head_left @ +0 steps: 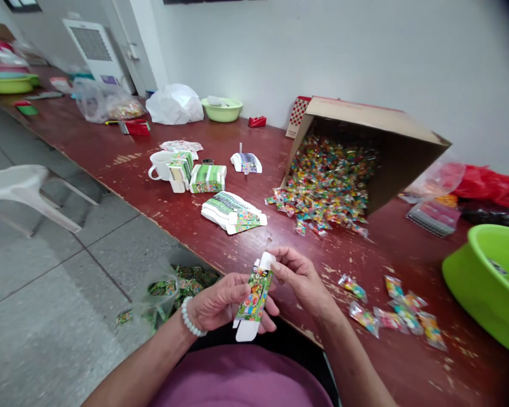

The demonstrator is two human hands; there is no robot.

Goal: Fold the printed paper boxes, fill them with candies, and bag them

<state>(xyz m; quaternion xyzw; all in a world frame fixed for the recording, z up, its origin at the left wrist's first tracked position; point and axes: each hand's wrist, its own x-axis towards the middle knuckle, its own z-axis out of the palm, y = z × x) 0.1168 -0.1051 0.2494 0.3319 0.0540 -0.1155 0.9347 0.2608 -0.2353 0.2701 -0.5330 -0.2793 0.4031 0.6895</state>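
A small green printed candy box [254, 297] is between my hands, its white end flaps sticking out at top and bottom. My left hand [227, 299], with a bead bracelet at the wrist, grips the box along its body. At the upper end, the thumb and fingers of my right hand [294, 277] pinch the white flap. Just beyond my hands lies a fanned stack of flat boxes [220, 209], with a loose flat box [248, 219] on top. Wrapped candies [328, 181] spill from a tipped cardboard box [377, 121].
Several wrapped candies [401, 316] lie to the right beside a green basin [470, 277]. A white mug [159, 165] and bundled boxes [207, 178] stand on the red table [123, 152]. Below the table edge is a bag of packed boxes [165, 291]; a white stool [21, 183] stands left.
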